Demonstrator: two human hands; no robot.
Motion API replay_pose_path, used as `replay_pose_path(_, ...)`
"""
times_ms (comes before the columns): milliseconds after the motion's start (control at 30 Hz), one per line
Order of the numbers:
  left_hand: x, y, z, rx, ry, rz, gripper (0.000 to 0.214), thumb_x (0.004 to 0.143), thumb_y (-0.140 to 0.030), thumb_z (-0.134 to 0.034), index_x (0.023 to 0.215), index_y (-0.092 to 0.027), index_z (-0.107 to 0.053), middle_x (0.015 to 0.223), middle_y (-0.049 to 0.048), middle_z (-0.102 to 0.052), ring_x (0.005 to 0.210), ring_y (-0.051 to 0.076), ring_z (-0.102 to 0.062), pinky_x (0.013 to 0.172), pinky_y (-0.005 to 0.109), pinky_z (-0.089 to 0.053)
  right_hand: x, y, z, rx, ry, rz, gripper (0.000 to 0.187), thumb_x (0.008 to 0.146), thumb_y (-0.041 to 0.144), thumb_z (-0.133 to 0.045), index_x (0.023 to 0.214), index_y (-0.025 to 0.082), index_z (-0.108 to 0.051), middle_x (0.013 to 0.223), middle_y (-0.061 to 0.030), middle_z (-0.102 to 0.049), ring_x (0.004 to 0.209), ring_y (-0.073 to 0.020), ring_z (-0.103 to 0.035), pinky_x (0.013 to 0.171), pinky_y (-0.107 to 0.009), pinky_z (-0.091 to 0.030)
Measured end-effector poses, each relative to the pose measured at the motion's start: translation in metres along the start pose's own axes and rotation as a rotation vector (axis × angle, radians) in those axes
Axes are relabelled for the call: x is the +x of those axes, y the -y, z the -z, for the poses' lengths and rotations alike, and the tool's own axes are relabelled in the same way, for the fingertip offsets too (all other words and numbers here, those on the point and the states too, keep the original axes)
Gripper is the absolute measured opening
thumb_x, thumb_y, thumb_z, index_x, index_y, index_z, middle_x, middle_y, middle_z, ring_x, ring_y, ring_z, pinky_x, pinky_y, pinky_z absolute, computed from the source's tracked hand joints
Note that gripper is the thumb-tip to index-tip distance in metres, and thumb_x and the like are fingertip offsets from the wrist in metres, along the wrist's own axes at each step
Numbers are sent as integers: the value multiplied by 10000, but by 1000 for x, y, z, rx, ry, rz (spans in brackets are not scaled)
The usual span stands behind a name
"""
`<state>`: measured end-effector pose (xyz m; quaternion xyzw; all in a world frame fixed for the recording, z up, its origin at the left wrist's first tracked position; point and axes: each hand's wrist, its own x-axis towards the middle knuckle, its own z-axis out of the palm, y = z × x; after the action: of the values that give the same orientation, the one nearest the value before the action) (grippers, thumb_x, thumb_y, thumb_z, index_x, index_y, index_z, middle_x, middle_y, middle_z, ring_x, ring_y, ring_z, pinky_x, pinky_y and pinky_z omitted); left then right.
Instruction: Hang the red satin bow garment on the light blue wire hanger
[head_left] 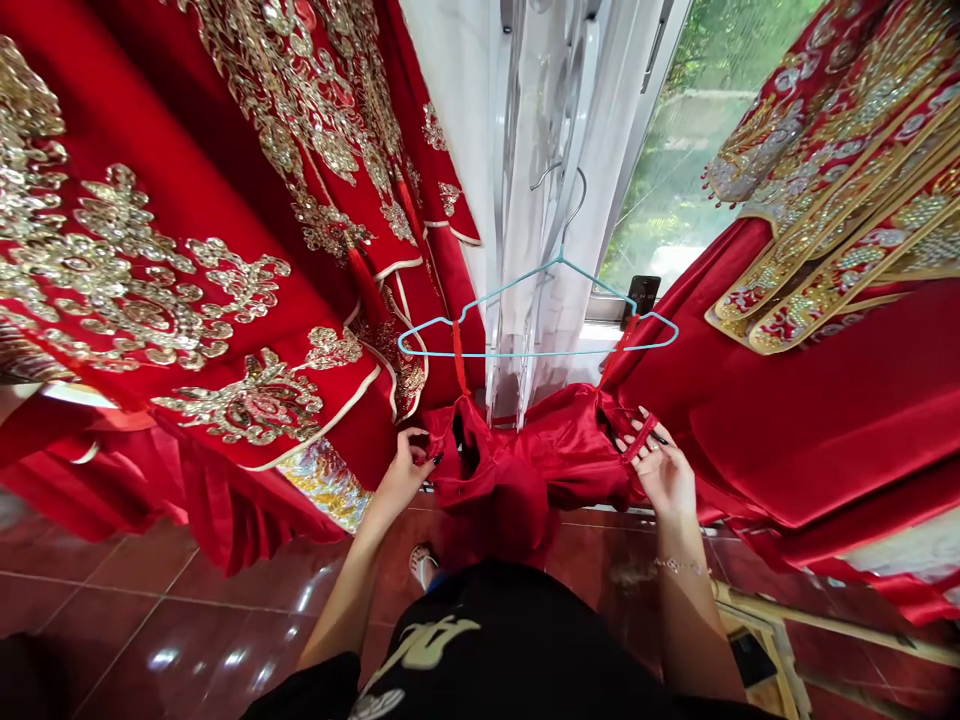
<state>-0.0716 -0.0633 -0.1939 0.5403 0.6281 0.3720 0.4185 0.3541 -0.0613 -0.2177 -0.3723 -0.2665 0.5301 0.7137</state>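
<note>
A black top with a gold print [427, 650] fills the bottom edge of the frame, over a glossy dark-red tile floor [180, 625]. At centre, the left hand [401, 472] has a clenched grip, grasping the upper edge of a bunched red satin garment [510, 480]. The right hand [664, 475] grasps the garment's other side, its fingers [645, 432] hooked around a narrow red strap [636, 440]. A second narrow red strap [457, 355] rises from the garment to a light-blue wire hanger [540, 352], which hangs just above, hook upward. Farther off, a long red gown with gold sequin embroidery [150, 280] hangs at the left of the frame and another [840, 300] at the upper right. Between them are a sheer white curtain [555, 200] and a bright window [675, 170], with a small black device [640, 300] at its sill.
</note>
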Motion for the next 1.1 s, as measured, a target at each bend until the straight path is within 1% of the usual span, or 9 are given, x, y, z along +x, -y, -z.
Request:
replay_pose_path(133,-8,1,4,-69,135,39,790,780,-332,-531,1464,-196,-159,552,-125,-513,427,123,-501,470,188,-398,-18,0,-13,-27,4,37,414,745,316,-657,1150,316,-744,1139,-50,-778,907,-258,-772,1075,-612,-507)
replay_pose_path(267,-11,1,1,-40,4,-72,857,832,-326,-475,1552,-181,-33,620,-101,-524,517,134,-553,587,237,-480,-36,0,-19,-105,10,107,497,789,285,-647,1281,344,-689,1343,-71,-697,1116,-314,-730,1081,-650,-478)
replay_pose_path(367,-16,-1,-2,226,-24,-151,635,925,-309,-390,1543,-221,-273,867,14,-607,750,172,-652,803,350,-542,-44,-3,-17,-193,-78,201,510,761,280,-724,1269,318,-705,1349,-86,-692,1157,-322,-712,1079,-614,-492)
replay_pose_path(467,-22,-6,-2,433,-9,-255,436,944,-265,-352,1299,-255,-605,1149,101,-567,1012,224,-649,969,422,-519,-43,-6,-17,-267,-240,334,529,706,299,-786,1231,277,-729,1372,-96,-677,1142,-310,-714,1026,-538,-555)
replay_pose_path(567,-26,-13,3,526,49,-347,362,970,-290,-373,1203,-285,-651,1363,110,-478,1166,248,-573,1036,452,-495,-31,0,-19,-427,-326,490,538,765,350,-748,1289,242,-696,1410,-118,-647,1068,-271,-729,933,-463,-609)
replay_pose_path(700,-29,-26,17,640,373,-484,185,958,-257,-458,959,-266,-642,1411,62,-519,1307,272,-471,1083,487,-451,-5,22,-25,-634,-187,591,596,792,386,-741,1357,226,-639,1422,-137,-634,950,-227,-746,883,-403,-629)
replay_pose_path(800,-27,-35,32,646,474,-536,147,958,-244,-463,884,-237,-589,1358,68,-568,1287,261,-491,1093,476,-432,12,38,-30,-648,4,592,689,765,373,-790,1409,266,-568,1490,-135,-572,1026,-253,-749,933,-425,-621)
replay_pose_path(967,-21,-54,54,439,377,-599,139,950,-352,-484,920,-222,-525,1264,109,-590,1205,238,-547,1049,370,-463,21,50,-33,-620,72,578,662,765,373,-805,1370,292,-549,1518,-126,-537,1189,-271,-691,1039,-469,-565)
replay_pose_path(1100,-18,-74,53,386,155,-625,110,865,-318,-524,802,-238,-484,958,44,-630,952,218,-594,933,350,-499,22,47,-33,-542,21,559,650,732,351,-830,1324,290,-568,1508,-115,-543,1143,-250,-705,1047,-462,-553)
